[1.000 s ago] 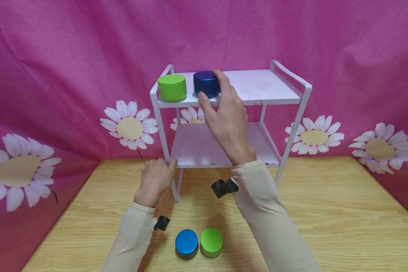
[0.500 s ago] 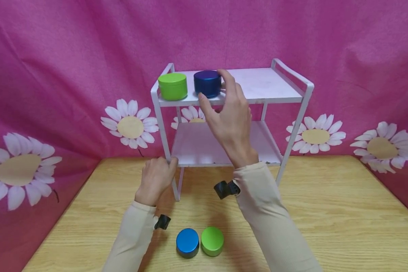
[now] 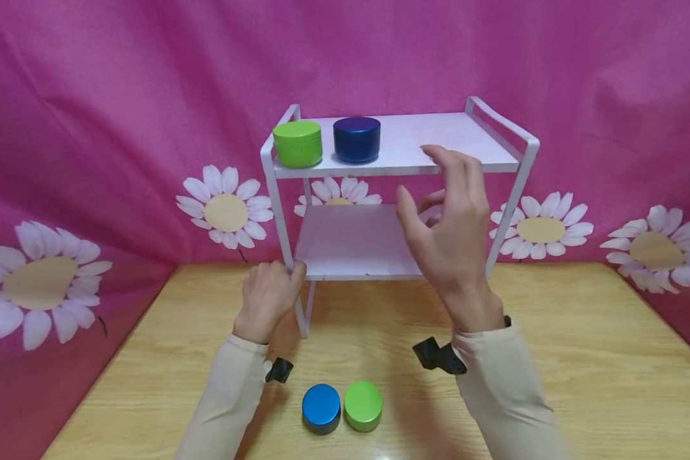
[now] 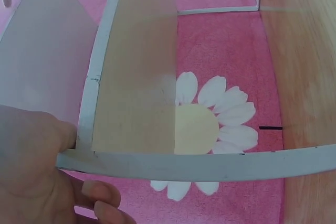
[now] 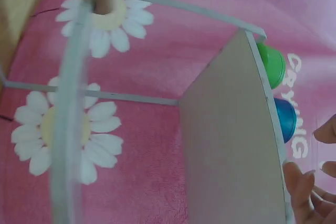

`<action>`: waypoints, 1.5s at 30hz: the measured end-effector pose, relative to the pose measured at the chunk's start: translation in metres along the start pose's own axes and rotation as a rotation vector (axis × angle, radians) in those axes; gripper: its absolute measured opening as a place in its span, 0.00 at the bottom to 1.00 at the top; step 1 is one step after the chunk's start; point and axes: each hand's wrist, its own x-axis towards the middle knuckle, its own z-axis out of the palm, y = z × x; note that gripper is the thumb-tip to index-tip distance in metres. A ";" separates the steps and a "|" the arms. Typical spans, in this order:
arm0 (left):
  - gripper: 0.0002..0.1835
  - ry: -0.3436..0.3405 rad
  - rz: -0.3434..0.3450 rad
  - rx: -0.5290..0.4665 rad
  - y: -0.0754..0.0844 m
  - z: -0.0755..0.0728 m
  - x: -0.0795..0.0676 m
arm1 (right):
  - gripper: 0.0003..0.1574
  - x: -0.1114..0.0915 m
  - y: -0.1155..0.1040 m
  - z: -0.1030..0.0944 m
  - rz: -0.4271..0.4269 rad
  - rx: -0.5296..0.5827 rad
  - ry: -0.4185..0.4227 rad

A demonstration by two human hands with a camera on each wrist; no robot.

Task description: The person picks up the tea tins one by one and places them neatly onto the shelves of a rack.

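My left hand (image 3: 269, 297) grips the front left leg of a white two-tier rack (image 3: 284, 223) at its lower shelf. In the left wrist view the thumb lies by the shelf corner and the fingers (image 4: 102, 192) curl behind the leg. A dark blue round tin (image 3: 357, 140) stands upright on the top shelf, beside a green round tin (image 3: 298, 145) at the left end. Apart from both, my right hand (image 3: 451, 236) hangs before the rack's right half, fingers loosely bent and holding nothing. The right wrist view shows its fingertips (image 5: 299, 182) near the top shelf's front edge.
Nearer on the wooden table (image 3: 552, 370), a blue tin (image 3: 321, 409) and a green tin (image 3: 363, 407) stand side by side between my forearms. The lower shelf (image 3: 356, 239) lies under the top one. A pink cloth (image 3: 379, 57) with daisies hangs behind the rack.
The right hand's fingers were around the dark blue tin, then spread off it; the hand has moved right and down, leaving the tin on the top shelf. The left hand keeps its grip.
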 end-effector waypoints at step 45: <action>0.14 0.158 0.137 -0.518 0.001 0.007 0.014 | 0.38 -0.193 0.035 -0.010 0.119 -0.098 -1.375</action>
